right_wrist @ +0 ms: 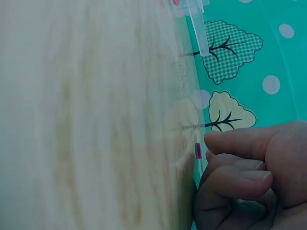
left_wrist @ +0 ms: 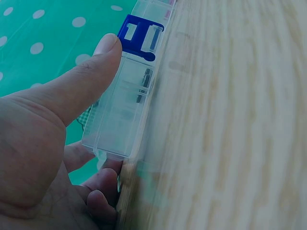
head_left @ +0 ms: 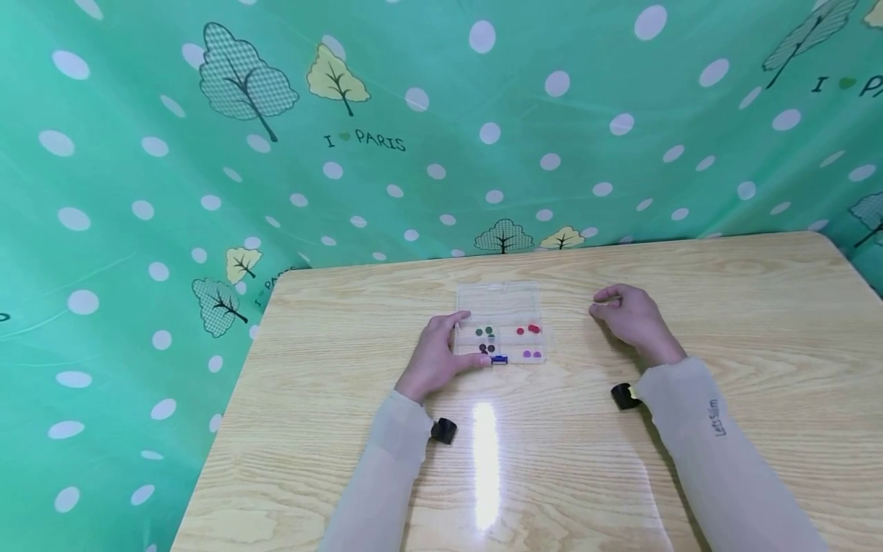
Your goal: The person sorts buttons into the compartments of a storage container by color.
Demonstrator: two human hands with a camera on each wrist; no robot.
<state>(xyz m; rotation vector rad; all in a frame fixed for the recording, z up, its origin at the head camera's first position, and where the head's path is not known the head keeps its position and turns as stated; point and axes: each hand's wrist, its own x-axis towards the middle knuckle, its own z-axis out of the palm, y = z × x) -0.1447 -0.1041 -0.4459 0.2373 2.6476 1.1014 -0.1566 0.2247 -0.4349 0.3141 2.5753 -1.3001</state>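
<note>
A clear plastic compartment box (head_left: 500,303) stands on the table with its lid swung back. Small green, dark, red and purple pieces (head_left: 532,354) lie in its sections. My left hand (head_left: 441,353) grips the box at its left end. The thumb lies along the front edge beside a blue latch (left_wrist: 141,37), the other fingers around the left side. To the right of the box is my right hand (head_left: 631,318), fingers bent, thumb and forefinger near each other. A small purple piece (right_wrist: 198,151) shows at these fingertips; I cannot tell whether they pinch it.
The pale wooden table (head_left: 331,429) reaches back to a green dotted curtain (head_left: 428,199) with printed trees. Black wrist cameras sit at the left cuff (head_left: 444,431) and the right cuff (head_left: 625,396). A bright reflection lies on the wood in front of the box.
</note>
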